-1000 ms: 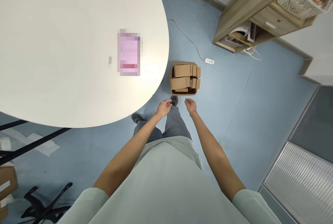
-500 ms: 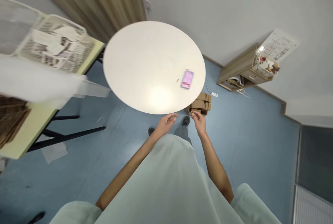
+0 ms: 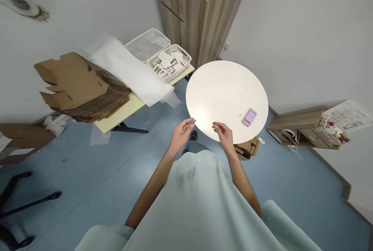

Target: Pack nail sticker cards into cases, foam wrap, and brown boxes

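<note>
My left hand (image 3: pixel 180 134) is raised by the near left edge of the round white table (image 3: pixel 223 88). Its fingers are loosely bent and apart, and it holds nothing. Over the table's near edge, my right hand (image 3: pixel 225 135) has its fingers slightly curled and parted, also with nothing in them. A small pinkish-purple rectangular item (image 3: pixel 250 117), blurred into blocks, lies on the right part of the tabletop. Beside it is a tiny dark speck.
To the left, a pale yellow table (image 3: pixel 122 115) bears stacked flat cardboard (image 3: pixel 84 91), white sheeting (image 3: pixel 131 70) and a white basket of cards (image 3: pixel 171 64). Small brown boxes (image 3: pixel 247 149) sit under the round table. A wooden cabinet (image 3: pixel 189 21) and low shelf (image 3: pixel 294 124) line the walls.
The view has swung to the left, so the round table appears further right and lower. The cardboard stack and cabinet top have come into view. Both hands have risen slightly and spread apart.
</note>
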Action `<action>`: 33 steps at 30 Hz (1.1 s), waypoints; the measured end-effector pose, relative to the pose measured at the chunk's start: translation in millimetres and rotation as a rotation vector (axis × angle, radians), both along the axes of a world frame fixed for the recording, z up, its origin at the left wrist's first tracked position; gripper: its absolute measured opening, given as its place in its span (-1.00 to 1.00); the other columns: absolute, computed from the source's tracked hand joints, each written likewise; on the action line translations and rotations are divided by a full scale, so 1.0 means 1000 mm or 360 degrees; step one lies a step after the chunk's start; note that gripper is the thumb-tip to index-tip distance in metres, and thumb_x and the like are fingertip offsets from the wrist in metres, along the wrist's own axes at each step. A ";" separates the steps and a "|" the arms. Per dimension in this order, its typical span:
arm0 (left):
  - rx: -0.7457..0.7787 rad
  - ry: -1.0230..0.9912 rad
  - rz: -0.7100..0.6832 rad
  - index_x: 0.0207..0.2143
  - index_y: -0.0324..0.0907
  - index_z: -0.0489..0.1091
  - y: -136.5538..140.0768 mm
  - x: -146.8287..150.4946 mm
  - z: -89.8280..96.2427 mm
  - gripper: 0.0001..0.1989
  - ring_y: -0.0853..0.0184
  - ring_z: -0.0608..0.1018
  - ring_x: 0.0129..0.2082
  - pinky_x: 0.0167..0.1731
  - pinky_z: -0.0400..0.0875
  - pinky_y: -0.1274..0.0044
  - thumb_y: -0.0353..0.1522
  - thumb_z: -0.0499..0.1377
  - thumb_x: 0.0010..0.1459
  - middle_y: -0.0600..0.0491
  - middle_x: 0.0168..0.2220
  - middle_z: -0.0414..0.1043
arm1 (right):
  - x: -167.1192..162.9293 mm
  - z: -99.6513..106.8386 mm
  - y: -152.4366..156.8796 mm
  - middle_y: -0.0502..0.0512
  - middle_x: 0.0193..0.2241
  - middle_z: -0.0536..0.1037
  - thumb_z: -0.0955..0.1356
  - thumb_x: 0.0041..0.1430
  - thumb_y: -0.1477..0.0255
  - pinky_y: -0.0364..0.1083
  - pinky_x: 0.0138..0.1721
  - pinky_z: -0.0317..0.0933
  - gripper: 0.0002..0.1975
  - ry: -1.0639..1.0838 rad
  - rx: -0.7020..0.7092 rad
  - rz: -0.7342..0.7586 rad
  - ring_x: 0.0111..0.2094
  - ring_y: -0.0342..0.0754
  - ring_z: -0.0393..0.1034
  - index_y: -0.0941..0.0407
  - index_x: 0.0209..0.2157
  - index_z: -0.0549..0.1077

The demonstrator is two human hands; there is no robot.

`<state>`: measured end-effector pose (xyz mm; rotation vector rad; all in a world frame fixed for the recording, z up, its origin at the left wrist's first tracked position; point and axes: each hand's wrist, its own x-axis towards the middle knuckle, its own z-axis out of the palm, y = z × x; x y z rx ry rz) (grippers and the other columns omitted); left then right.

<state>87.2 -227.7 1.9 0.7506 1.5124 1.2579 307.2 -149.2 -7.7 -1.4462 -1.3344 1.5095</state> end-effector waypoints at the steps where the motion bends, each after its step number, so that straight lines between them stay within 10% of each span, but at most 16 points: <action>1: -0.0005 0.0011 0.0026 0.19 -0.15 0.55 0.003 -0.009 0.001 -0.50 0.01 0.68 0.26 0.36 0.52 0.15 -0.05 0.29 0.35 -0.21 0.27 0.64 | -0.010 -0.001 0.007 0.19 0.04 0.76 0.52 0.24 0.00 0.22 0.23 0.51 -0.59 0.0018 -0.0006 0.0028 0.08 0.21 0.69 0.01 -0.07 0.71; 21: -0.0255 0.0341 0.0157 0.18 -0.15 0.54 0.144 -0.174 -0.003 -0.42 -0.03 0.67 0.26 0.34 0.51 0.15 0.01 0.32 0.27 -0.21 0.29 0.62 | -0.141 -0.019 0.146 0.17 0.06 0.76 0.49 0.28 0.06 0.22 0.27 0.46 -0.65 0.0057 -0.0238 0.0243 0.09 0.19 0.68 -0.01 -0.06 0.70; 33: -0.0353 0.0818 -0.0142 0.17 -0.24 0.53 0.282 -0.298 -0.083 -0.57 0.01 0.66 0.21 0.29 0.54 0.21 -0.30 0.25 0.29 -0.26 0.27 0.59 | -0.187 0.005 0.159 0.17 0.05 0.76 0.48 0.30 0.06 0.21 0.26 0.45 -0.63 -0.0089 -0.0212 -0.0228 0.08 0.19 0.68 0.00 -0.04 0.70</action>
